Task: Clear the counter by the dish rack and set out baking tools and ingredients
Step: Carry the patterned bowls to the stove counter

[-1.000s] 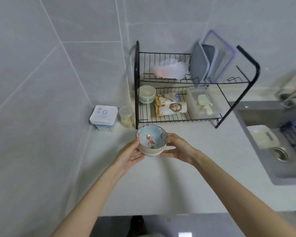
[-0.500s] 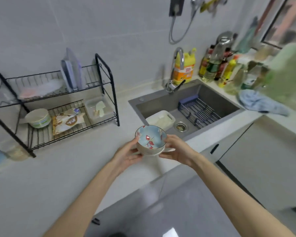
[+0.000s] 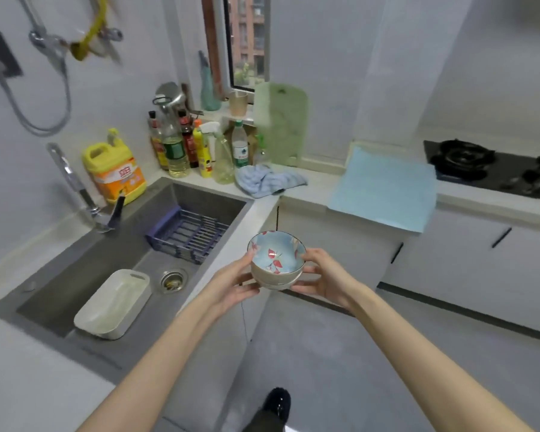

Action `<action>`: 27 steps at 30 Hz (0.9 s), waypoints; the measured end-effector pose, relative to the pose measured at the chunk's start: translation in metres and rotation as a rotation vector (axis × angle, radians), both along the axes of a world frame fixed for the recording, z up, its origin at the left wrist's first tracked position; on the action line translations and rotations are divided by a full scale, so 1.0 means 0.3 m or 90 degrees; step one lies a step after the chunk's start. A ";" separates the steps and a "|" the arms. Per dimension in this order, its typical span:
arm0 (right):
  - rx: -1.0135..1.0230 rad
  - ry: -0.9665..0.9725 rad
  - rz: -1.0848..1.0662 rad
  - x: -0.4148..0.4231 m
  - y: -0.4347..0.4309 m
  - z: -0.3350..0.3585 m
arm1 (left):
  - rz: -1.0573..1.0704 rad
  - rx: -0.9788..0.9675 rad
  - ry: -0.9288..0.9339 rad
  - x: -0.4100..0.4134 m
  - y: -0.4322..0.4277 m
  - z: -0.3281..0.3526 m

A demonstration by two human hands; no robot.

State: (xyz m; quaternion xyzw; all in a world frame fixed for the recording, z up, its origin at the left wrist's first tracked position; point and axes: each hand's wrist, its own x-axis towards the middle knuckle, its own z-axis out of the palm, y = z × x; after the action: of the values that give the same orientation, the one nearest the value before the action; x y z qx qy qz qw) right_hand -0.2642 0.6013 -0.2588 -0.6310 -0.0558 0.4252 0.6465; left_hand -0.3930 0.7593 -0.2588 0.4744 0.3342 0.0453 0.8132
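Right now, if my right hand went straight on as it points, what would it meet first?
The floral bowl your right hand grips; beyond it, probably the counter edge beside the sink, depth unclear.

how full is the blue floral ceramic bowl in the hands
Empty: the blue floral ceramic bowl shows its painted inside bare to the bottom.

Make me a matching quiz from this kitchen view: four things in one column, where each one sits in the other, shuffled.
Things:
1. floral bowl
2. white tub
3. blue cloth
4. yellow detergent jug

Places:
A. behind the faucet
B. inside the sink
C. between the left hand and the right hand
D. on the counter beside the bottles

Pairs: 1-C, 2-B, 3-D, 4-A
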 end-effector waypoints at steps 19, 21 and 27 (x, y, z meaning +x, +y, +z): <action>-0.004 -0.019 -0.477 0.936 -0.691 0.088 | -0.498 -0.001 -0.042 1.443 -0.526 0.040; 0.003 -0.013 -0.505 1.000 -0.785 0.089 | -0.529 0.001 -0.037 1.538 -0.627 0.048; 0.041 0.012 -0.580 1.233 -1.110 0.045 | -0.597 0.007 -0.025 1.839 -0.968 0.026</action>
State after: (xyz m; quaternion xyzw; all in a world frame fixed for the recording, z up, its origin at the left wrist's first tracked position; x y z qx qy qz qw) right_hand 0.1057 0.2684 -0.2454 -0.5666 0.2201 0.1008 0.7876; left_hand 0.1588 0.4688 -0.2508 0.5774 0.0679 -0.3162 0.7497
